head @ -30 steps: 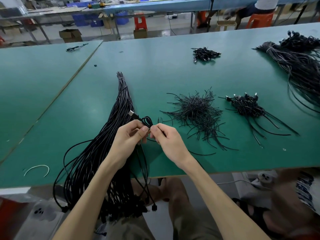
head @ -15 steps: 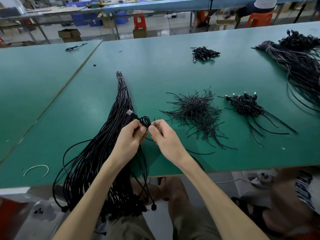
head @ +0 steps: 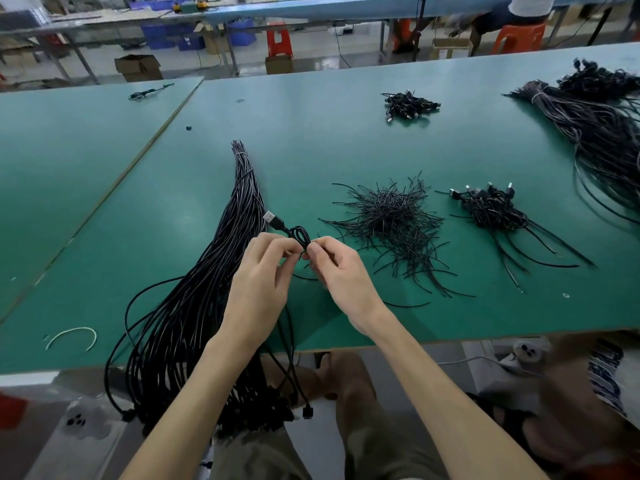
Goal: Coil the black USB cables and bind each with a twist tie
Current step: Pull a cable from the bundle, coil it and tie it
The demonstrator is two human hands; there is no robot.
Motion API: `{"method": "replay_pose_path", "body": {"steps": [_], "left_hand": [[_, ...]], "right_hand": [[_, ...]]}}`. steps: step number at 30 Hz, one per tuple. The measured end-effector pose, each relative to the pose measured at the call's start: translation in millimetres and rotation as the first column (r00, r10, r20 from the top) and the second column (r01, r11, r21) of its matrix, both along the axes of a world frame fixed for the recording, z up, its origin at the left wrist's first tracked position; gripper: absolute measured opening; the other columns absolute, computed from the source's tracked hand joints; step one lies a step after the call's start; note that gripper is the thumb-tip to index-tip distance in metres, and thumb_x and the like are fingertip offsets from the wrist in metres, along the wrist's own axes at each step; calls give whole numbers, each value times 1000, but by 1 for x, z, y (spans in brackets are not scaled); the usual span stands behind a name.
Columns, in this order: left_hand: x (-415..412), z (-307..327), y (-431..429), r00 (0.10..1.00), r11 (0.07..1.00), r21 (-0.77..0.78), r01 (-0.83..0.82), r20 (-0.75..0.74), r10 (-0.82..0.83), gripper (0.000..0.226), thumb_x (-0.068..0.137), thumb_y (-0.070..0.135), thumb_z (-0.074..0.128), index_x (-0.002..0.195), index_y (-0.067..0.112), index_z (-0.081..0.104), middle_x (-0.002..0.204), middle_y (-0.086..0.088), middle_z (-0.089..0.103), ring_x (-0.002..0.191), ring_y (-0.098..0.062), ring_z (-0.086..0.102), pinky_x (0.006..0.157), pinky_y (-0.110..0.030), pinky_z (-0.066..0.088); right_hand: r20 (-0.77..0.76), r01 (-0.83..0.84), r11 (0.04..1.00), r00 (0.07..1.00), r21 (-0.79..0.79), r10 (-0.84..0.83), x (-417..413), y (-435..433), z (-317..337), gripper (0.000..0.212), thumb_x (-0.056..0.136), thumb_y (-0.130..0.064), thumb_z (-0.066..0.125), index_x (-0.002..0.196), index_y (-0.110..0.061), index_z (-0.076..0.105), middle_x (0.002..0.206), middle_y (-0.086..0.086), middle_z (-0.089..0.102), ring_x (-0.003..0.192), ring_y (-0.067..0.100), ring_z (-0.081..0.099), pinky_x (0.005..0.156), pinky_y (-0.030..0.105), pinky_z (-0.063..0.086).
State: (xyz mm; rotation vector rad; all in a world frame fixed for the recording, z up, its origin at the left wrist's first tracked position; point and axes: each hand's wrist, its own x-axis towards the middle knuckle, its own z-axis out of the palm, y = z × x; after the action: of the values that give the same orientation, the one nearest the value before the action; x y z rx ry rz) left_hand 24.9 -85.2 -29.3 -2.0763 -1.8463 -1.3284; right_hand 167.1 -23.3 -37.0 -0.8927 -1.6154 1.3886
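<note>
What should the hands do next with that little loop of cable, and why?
Probably wind one more loop. The left hand and right hand pinch a small loop beside the plug, while most of that cable hangs below the table edge, uncoiled.

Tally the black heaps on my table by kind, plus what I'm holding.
Loose cable bundles: 2
Coiled cable piles: 2
Tie heap: 1
Unclear far-right clump: 1
Held cable: 1
Total: 7

A green table point(head: 329, 140) bears a cable bundle point(head: 242, 202), twist-tie pile point(head: 391, 216), and coiled cables point(head: 488, 209).
</note>
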Motion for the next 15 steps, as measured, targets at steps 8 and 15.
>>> {"method": "replay_pose_path", "body": {"steps": [8, 15], "left_hand": [[-2, -3, -3, 987, 990, 131, -54, -144, 73, 10, 94, 14, 75, 101, 7, 76, 97, -2, 68, 89, -23, 64, 82, -45, 54], [-2, 0, -2, 988, 994, -49, -100, 117, 105, 6, 90, 27, 78, 96, 26, 75, 88, 15, 70, 80, -8, 63, 79, -26, 52]], "right_hand": [[26, -6, 1000, 1000, -17, 6, 1, 1, 1, 26, 109, -26, 51, 94, -15, 68, 62, -19, 54, 59, -1, 46, 60, 15, 36], [1, -1, 1000, 1000, 10, 1, 1, 0, -1, 17, 107, -21, 56, 97, -12, 66, 69, -6, 55, 61, 9, 46, 60, 25, 41]]}}
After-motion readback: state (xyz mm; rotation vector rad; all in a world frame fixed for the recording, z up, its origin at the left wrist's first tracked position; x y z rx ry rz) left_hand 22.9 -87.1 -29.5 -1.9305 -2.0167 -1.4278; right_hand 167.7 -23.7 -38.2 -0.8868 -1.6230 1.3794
